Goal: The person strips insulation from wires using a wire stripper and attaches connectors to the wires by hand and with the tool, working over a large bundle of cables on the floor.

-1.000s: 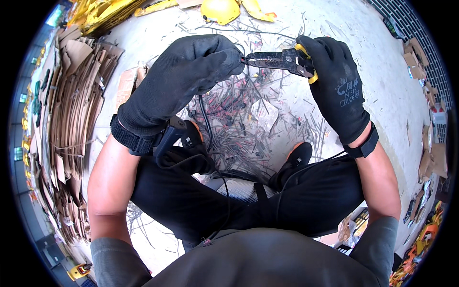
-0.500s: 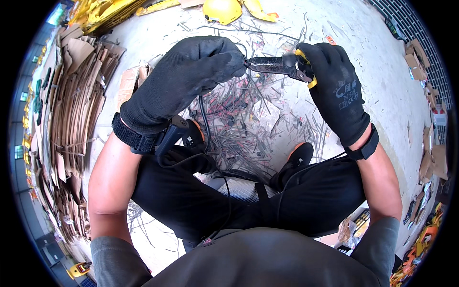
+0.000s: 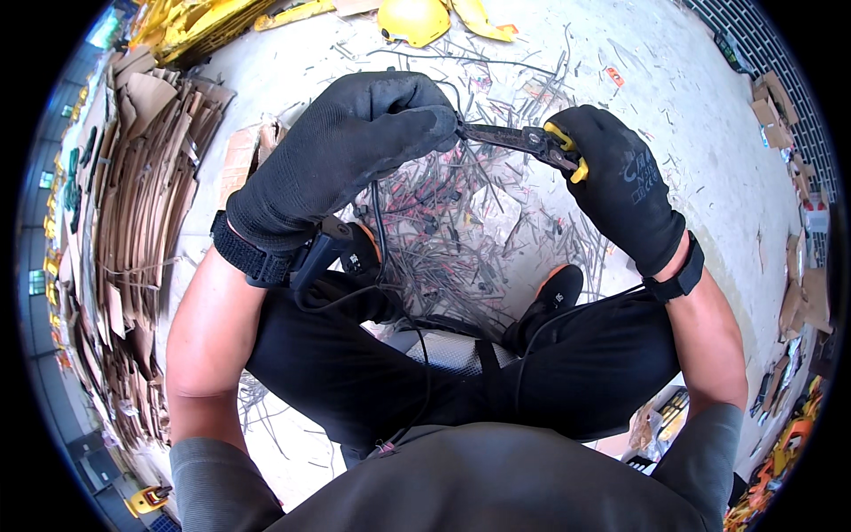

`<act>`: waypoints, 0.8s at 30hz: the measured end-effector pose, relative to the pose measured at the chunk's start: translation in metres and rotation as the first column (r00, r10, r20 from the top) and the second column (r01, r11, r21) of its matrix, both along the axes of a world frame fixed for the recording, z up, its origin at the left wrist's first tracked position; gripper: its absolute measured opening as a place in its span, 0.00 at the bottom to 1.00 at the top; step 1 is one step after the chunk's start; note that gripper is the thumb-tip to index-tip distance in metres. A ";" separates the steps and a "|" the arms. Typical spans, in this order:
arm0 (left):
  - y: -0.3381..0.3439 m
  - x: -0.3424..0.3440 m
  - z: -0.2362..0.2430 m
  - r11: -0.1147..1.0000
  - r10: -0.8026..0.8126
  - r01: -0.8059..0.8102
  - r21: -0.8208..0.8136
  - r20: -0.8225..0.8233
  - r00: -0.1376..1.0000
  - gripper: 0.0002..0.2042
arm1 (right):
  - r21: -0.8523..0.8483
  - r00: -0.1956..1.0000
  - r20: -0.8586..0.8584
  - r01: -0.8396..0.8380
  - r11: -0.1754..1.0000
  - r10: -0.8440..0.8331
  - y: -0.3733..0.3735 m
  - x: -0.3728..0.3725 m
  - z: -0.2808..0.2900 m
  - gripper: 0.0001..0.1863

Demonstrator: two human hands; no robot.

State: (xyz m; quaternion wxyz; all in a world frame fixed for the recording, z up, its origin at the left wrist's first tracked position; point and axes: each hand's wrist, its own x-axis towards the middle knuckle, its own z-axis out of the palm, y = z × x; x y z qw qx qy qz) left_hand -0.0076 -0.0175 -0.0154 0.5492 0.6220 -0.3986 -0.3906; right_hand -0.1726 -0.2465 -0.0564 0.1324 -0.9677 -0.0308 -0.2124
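As I watch the person sit with knees bent, taking twelve as straight ahead of their seat, I see a pale floor (image 3: pixel 731 191) spread out all round. Between nine and ten o'clock on it stands a tall stack of flattened cardboard (image 3: pixel 142 199). A litter of cut wire scraps (image 3: pixel 461 235), mostly dark with pinkish bits, covers the middle, around and beyond the shoes (image 3: pixel 560 285). Out at twelve lies a yellow helmet-like shell (image 3: pixel 414 21).

Above the scraps, the gloved left hand (image 3: pixel 368 133) is up just short of twelve, its thumb and fingers pinched together; the gloved right hand (image 3: pixel 616 177) is over toward two, its fingers wrapped about the yellow handles of dark pliers (image 3: pixel 519 139). The long axis of the pliers slants from the right hand to a nose pointing between nine and ten. That nose meets the left fingertips; whether its jaws are parted I cannot tell.

Thinnest of all, a black cable (image 3: pixel 378 213) is held in the left hand and hangs toward six. Its pinched part lies right at the left fingers, between nine and ten from the right hand, so the left is much the nearer.
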 end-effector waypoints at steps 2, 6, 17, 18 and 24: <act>-0.001 0.001 0.002 1.000 -0.012 0.012 0.007 -0.015 1.000 0.14 | 0.055 0.999 -0.002 -0.047 0.997 0.047 0.000 0.000 0.000 0.19; 0.001 0.006 0.002 0.999 -0.048 0.049 0.018 -0.025 0.999 0.13 | 0.238 0.976 -0.152 -0.116 0.964 0.155 0.000 -0.002 0.004 0.13; -0.004 0.001 0.002 0.994 -0.093 0.101 -0.031 0.208 0.974 0.11 | 0.724 0.815 -0.429 0.052 0.688 0.390 0.000 -0.005 0.003 0.18; -0.004 0.001 0.002 0.994 -0.094 0.105 -0.039 0.215 0.972 0.11 | 0.667 0.875 -0.356 -0.008 0.745 0.328 -0.001 -0.005 -0.002 0.17; -0.003 0.004 0.001 0.997 -0.072 0.067 0.030 0.204 0.976 0.12 | 0.327 0.981 -0.130 -0.091 0.940 0.141 -0.002 -0.005 -0.009 0.15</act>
